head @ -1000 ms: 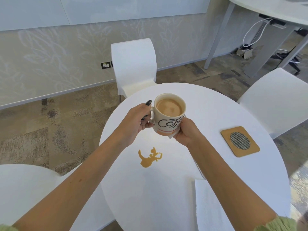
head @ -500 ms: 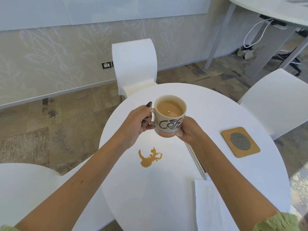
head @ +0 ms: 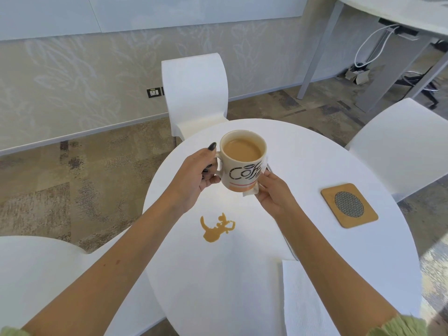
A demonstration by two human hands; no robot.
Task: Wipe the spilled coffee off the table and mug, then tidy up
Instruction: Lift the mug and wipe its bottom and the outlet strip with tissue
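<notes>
A: Nearest first: spare paper towel [head: 312, 299] flat at table [head: 242, 287] edge, untouched. Puddle of spilled coffee [head: 216, 228] just beyond, mid-table, not wiped yet.

B: Up from there, hands. Left hand [head: 194, 177] curled thru handle, gripping mug [head: 242, 161] held above table. Right hand [head: 272, 190] pinching folded napkin [head: 252, 190] vs. mug's lower side.

A: Mug nearly full, so prob. best kept dead level. Any tilt = 2nd spill.

B: Agreed. Wipe w/ light pressure, napkin round base & wall, left hand firm as anchor. Rotate napkin, not mug.

A: Underside worth a pass too, else ring on landing spot.

B: Coaster [head: 349, 204] off right, well apart from puddle, looks like natural parking place.

A: Farther back: white chair [head: 196, 93] behind table, another chair [head: 402, 146] at right.
</notes>
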